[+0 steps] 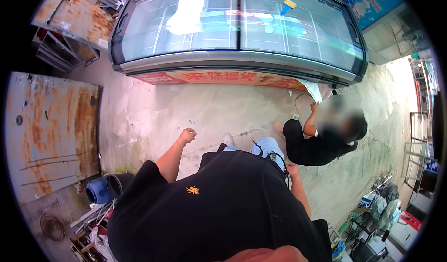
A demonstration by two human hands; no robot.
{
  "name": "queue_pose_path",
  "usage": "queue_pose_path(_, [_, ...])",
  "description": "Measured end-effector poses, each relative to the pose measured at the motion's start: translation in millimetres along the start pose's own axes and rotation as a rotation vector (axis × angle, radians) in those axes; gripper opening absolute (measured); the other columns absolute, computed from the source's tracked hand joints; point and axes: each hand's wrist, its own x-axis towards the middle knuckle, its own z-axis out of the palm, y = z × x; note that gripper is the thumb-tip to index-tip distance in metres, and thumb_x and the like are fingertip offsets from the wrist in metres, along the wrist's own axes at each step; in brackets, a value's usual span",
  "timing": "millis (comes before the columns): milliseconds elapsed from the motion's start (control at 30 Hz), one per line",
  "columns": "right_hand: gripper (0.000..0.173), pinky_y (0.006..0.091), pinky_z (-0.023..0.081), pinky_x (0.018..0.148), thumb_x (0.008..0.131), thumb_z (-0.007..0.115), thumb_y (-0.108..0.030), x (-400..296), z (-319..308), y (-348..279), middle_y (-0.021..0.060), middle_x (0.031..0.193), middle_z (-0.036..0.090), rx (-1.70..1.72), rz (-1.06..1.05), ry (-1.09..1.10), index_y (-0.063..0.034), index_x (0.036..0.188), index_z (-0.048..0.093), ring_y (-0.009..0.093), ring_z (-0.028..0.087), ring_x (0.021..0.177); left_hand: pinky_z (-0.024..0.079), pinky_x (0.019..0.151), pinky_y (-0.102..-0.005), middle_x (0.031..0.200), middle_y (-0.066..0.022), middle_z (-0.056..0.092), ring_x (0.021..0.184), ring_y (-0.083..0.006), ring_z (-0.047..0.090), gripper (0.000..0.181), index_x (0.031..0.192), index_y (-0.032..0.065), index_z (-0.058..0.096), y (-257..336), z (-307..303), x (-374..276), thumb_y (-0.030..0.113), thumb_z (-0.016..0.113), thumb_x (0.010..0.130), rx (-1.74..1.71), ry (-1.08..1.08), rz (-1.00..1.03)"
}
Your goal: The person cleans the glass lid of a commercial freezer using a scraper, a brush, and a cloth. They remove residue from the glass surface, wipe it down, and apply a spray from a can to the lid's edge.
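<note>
My left hand (188, 135) hangs over the concrete floor with its fingers curled and nothing visible in them. At my right hip, my right hand (292, 170) is next to a black cord (278, 154); whether the fingers grip it is hidden. Ahead of me stands a long chest freezer (209, 57) with two glass lid panels. A blue-handled brush (287, 7) with a yellow head lies on the right-hand glass. Down at the freezer's right front corner, a co-worker's hand (314, 106) holds a white sheet (313, 90) peeling away from the printed front panel (223, 77).
The co-worker (314, 146) crouches close on my right. A small white socket block (295, 117) and its cable lie on the floor. Rusty metal panels (52, 132) stand left, with a blue drum (98, 190) below. Piled bags and equipment (379, 206) lie at lower right.
</note>
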Motion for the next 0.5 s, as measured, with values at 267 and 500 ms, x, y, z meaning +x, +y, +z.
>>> queue_pose_path(267, [0.016, 0.0404, 0.056, 0.048, 0.087, 0.072, -0.019, 19.3, -5.3, -88.8, 0.0094, 0.075, 0.067, 0.244, 0.151, -0.400, -0.0035, 0.093, 0.071, 0.024, 0.069, 0.063, 0.048, 0.050, -0.0316, 0.077, -0.0066, 0.066, 0.065, -0.0163, 0.064, 0.017, 0.092, 0.0041, 0.070, -65.1, -31.1, 35.3, 0.019, 0.063, 0.087, 0.359, 0.063, 0.150])
queue_pose_path(500, [0.060, 0.0590, 0.053, 0.083, 0.090, 0.068, -0.046, 109.0, -46.5, -180.6, 0.0202, 0.134, 0.056, -0.199, 0.130, -0.227, -0.0037, 0.132, 0.058, 0.040, 0.061, 0.112, 0.051, 0.093, -0.0384, 0.107, -0.0217, 0.070, 0.105, -0.0336, 0.066, 0.035, 0.100, -0.0017, 0.072, 46.1, -18.6, 34.1, 0.029, 0.069, 0.082, 0.251, 0.343, 0.018])
